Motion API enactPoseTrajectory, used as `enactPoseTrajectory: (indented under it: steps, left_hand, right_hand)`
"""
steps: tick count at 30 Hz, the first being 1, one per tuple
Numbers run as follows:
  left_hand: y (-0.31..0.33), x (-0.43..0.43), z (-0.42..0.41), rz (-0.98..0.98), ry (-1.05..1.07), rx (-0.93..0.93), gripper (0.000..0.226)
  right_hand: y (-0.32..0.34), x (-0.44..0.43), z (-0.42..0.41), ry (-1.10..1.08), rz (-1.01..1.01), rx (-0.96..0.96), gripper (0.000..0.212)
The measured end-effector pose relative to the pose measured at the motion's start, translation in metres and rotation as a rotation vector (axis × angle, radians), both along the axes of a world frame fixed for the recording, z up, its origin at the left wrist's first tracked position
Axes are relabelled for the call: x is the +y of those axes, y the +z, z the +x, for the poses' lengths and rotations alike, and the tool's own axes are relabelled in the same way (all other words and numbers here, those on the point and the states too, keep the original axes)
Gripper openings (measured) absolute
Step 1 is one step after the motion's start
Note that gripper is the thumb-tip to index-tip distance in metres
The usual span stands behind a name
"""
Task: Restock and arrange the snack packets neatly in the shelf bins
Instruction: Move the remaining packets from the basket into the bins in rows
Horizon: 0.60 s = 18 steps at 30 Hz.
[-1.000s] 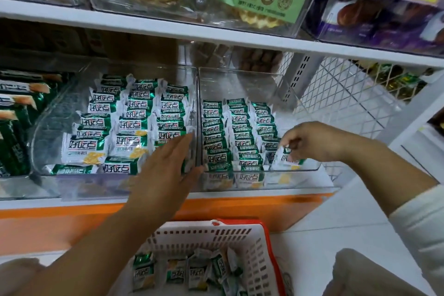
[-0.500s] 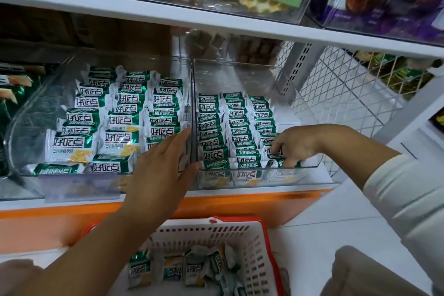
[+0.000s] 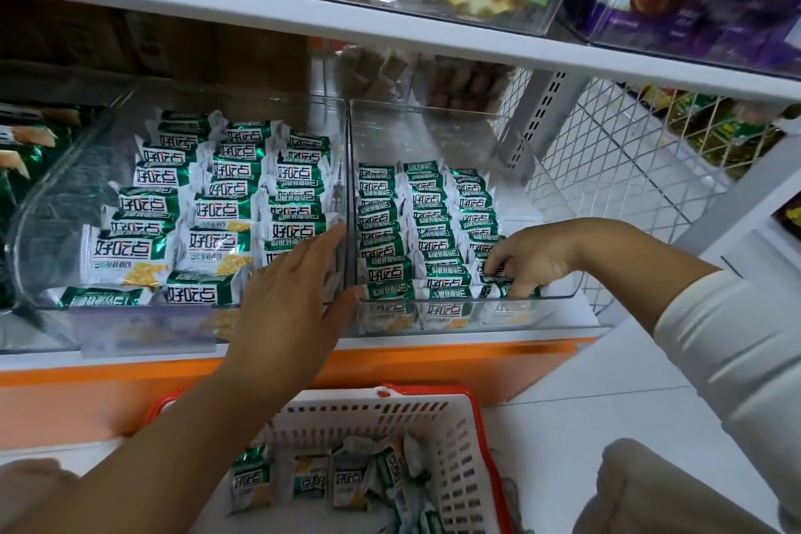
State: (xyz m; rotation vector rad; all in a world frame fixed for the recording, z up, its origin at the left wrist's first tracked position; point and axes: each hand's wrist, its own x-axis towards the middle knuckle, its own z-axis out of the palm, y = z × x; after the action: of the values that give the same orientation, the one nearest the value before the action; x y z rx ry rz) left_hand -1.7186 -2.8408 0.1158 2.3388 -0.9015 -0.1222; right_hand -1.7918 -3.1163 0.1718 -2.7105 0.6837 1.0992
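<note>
The right hand (image 3: 534, 259) has sunk lower into the clear plastic right bin (image 3: 424, 134) at 3 o'clock, curled fingers pinching a glossy green-and-white snack packet (image 3: 494, 278) in its front row. The left hand (image 3: 294, 295), fingers straight, lies flat on the left bin's (image 3: 52, 204) packets.

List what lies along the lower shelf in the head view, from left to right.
From the left: dark green packets → left clear bin → left hand → right clear bin → wire mesh panel.
</note>
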Motion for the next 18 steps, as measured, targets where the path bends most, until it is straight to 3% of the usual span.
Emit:
enactPoseTrajectory:
  steps: [6, 15, 18]
  left_hand:
    - [-0.0010, -0.0006, 0.0000, -0.016, 0.002, -0.005, 0.067]
    - [-0.0045, -0.0019, 0.0026, -0.021, 0.000, -0.005, 0.068]
    - [-0.0048, -0.0014, 0.0024, -0.024, 0.005, -0.008, 0.068]
  right_hand:
    - [-0.0007, -0.0031, -0.0033, -0.037, 0.060, -0.054, 0.057]
    - [-0.0021, -0.0026, -0.0002, -0.068, 0.058, -0.015, 0.068]
    - [-0.0032, -0.0060, -0.0023, -0.077, 0.065, -0.052, 0.062]
